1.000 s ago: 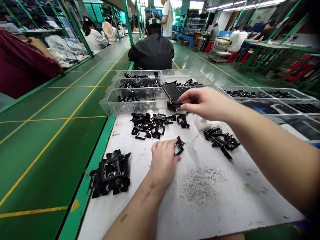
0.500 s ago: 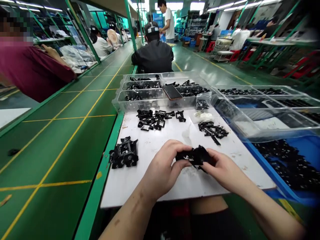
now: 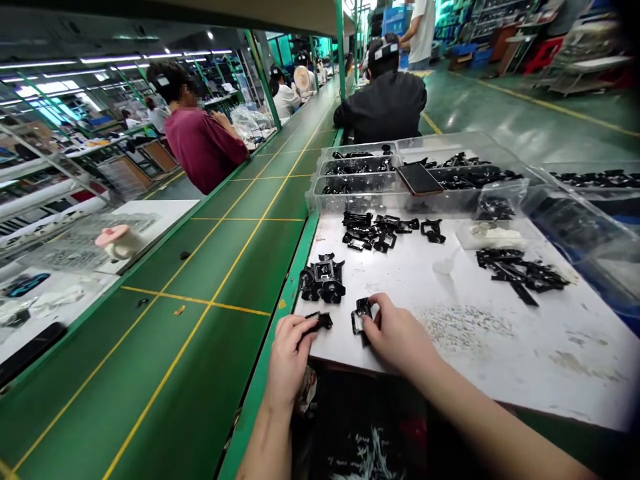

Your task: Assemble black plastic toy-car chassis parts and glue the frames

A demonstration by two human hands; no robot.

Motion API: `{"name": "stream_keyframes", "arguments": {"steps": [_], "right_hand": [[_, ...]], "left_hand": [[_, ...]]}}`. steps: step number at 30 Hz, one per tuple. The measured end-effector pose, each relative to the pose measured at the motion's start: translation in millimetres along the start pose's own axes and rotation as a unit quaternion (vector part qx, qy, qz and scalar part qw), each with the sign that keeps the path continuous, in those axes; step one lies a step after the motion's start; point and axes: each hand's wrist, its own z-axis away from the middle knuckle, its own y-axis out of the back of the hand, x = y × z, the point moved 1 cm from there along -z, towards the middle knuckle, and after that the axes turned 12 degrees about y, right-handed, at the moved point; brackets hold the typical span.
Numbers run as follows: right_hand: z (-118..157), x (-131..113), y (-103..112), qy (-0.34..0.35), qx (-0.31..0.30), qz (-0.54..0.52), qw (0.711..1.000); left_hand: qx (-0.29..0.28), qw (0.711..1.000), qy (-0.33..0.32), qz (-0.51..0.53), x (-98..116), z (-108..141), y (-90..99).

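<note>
Head view: my hands have moved apart since the preceding view, in which they met around dark plastic. The left hand (image 3: 286,360) and the right hand (image 3: 400,335) now each have a piece of their own.

"How do the fingers stand?"

"Left: closed on one end of a narrow black part (image 3: 324,321), whose free end points toward the right hand. Right: thumb and fingers pinch the side of an open black frame (image 3: 361,315), near the front edge of the white board (image 3: 380,273). Whether the frame touches the board, I cannot tell."

"And what does the change signify?"

"In my judgement, the two pieces are being handled separately; nothing shows them joined. Whether they were joined a moment ago, I cannot tell."

"What lies about them?"

"Beyond my left fingers, a stacked group of black parts (image 3: 323,280); farther back, a loose cluster (image 3: 367,232), just before the clear divided tray (image 3: 350,205). On the right, a heap of black bars (image 3: 525,272). The green belt (image 3: 250,267) runs along the board's left side."
</note>
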Motion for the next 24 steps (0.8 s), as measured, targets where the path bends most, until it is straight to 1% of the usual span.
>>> {"name": "stream_keyframes", "arguments": {"steps": [2, 4, 7, 9, 10, 12, 13, 15, 17, 18, 20, 21, 22, 24], "right_hand": [[-16, -10, -3, -0.001, 0.006, 0.013, 1.000], [-30, -16, -2, 0.004, 0.013, 0.015, 1.000], [-46, -15, 11, 0.019, 0.017, 0.009, 1.000], [-55, -8, 26, 0.018, 0.027, 0.018, 0.999], [-60, -2, 35, 0.010, 0.039, 0.031, 0.999], [-75, 11, 57, -0.024, 0.078, 0.072, 0.994], [-85, 18, 68, -0.045, 0.101, 0.096, 0.989], [-107, 30, 90, -0.088, 0.141, 0.140, 0.976], [-127, 37, 108, -0.125, 0.161, 0.170, 0.964], [-134, 38, 113, -0.138, 0.159, 0.178, 0.961], [-138, 34, 115, -0.142, 0.129, 0.180, 0.965], [-133, 29, 111, -0.127, 0.103, 0.174, 0.971], [-124, 23, 103, -0.103, 0.073, 0.165, 0.978], [-96, 8, 78, -0.027, 0.017, 0.143, 0.989]], "left_hand": [[0.006, 1.000, -0.017, -0.007, -5, 2, -5.4], [0.014, 0.999, -0.036, -0.009, -10, 3, -10.6], [0.020, 0.998, -0.066, -0.001, -17, 2, -15.5], [0.034, 0.997, -0.076, 0.002, -21, 0, -17.1], [0.050, 0.996, -0.075, -0.004, -24, -1, -17.6], [0.077, 0.994, -0.066, -0.047, -28, -4, -18.8], [0.077, 0.993, -0.066, -0.066, -30, -6, -19.6], [0.060, 0.991, -0.079, -0.090, -32, -8, -20.5], [0.046, 0.988, -0.090, -0.119, -34, -10, -19.8], [0.046, 0.986, -0.089, -0.136, -34, -10, -18.8], [0.038, 0.984, -0.082, -0.154, -33, -9, -15.7], [0.026, 0.985, -0.080, -0.153, -31, -9, -14.0], [0.010, 0.986, -0.078, -0.147, -28, -8, -12.2], [-0.019, 0.990, -0.067, -0.122, -19, -6, -8.2]]}}
